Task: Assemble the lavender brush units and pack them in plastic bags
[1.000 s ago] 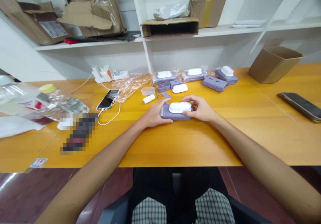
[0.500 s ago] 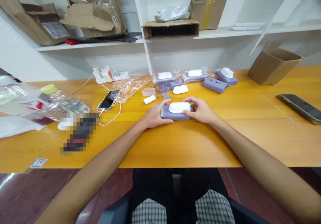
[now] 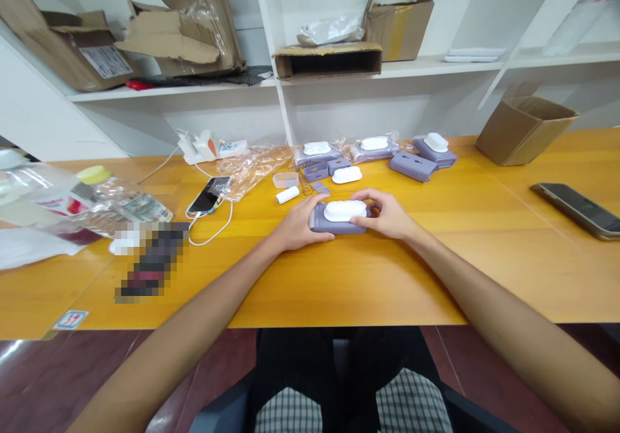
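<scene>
A purple plastic box with a white brush on top (image 3: 339,217) rests on the orange table (image 3: 349,278) in front of me. My left hand (image 3: 295,226) grips its left end and my right hand (image 3: 387,214) grips its right end, fingers curled round it. Just behind lie loose parts: a white roller (image 3: 287,194), a pale tray (image 3: 285,179), a white brush (image 3: 347,174), small purple pieces (image 3: 316,172) and a coiled spring (image 3: 305,181).
More purple boxes (image 3: 413,165), some bagged (image 3: 317,151), lie further back. A phone on a cable (image 3: 209,194) and plastic wrap (image 3: 252,165) are at the left, a bottle (image 3: 111,194) further left. Another phone (image 3: 576,208) and a cardboard box (image 3: 526,129) sit at the right. Shelves stand behind.
Both hands stay on the purple box. The view has shifted slightly; nothing on the table has visibly moved.
</scene>
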A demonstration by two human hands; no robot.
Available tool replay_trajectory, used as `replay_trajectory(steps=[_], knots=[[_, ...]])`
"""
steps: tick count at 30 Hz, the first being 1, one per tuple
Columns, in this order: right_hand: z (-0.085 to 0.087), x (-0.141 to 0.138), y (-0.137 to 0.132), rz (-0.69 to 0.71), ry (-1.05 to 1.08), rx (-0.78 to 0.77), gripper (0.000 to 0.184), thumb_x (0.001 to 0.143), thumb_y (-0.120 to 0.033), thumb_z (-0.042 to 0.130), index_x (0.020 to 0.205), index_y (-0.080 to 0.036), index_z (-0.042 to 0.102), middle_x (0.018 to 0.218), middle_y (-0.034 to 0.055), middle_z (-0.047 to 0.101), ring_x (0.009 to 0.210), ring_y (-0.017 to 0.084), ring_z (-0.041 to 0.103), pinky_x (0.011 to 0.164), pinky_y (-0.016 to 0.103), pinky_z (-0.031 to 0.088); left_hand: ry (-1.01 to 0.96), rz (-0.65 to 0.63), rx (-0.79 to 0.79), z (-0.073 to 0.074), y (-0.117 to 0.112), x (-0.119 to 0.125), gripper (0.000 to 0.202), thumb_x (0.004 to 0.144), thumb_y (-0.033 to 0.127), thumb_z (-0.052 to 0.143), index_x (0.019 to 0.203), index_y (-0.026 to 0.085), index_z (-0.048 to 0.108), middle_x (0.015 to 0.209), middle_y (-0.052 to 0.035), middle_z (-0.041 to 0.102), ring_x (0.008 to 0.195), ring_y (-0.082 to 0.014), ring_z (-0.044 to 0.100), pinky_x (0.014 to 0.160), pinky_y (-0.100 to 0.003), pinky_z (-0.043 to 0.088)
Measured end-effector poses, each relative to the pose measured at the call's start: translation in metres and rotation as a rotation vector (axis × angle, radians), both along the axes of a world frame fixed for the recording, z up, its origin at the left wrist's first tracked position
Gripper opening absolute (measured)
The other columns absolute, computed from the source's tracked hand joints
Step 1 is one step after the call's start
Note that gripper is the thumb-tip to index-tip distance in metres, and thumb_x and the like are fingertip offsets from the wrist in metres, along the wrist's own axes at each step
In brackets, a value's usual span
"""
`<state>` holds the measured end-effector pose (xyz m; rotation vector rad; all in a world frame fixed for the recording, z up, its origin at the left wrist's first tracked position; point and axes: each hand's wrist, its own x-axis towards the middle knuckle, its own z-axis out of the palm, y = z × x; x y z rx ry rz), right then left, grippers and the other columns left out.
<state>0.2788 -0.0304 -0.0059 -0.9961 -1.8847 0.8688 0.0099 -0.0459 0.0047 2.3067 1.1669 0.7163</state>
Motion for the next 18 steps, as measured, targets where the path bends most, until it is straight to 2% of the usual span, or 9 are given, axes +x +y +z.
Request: replay_trajectory(steps=[8,18], knots=[[-0.0029,-0.0047,0.0011,-0.030,0.059,0.001,0.045,0.073,-0.040,0.084,0.113,-0.023,0.070,0.117,0.0085,0.074,0.097,0.026,0.069,0.079,0.039,0.056,0.011,0.018,0.000,0.0018,0.0007,-0.0008,0.092,0.074,0.048,0.087,0.152,0.025,0.044,0.157,-0.0123,0.051,0.146,-0.0354,0.048,0.123,-0.052,0.038],[-0.0037,-0.0024,0.0069,-0.042,0.050,-0.003,0.048,0.069,-0.041,0.088,0.110,-0.022,0.072,0.112,0.0080,0.076,0.099,0.026,0.070,0.080,0.037,0.057,0.049,0.004,0.036,-0.0021,0.0053,-0.0056,0.094,0.076,0.052,0.085,0.154,0.025,0.041,0.158,-0.0131,0.050,0.146,-0.0357,0.048,0.123,-0.052,0.038]])
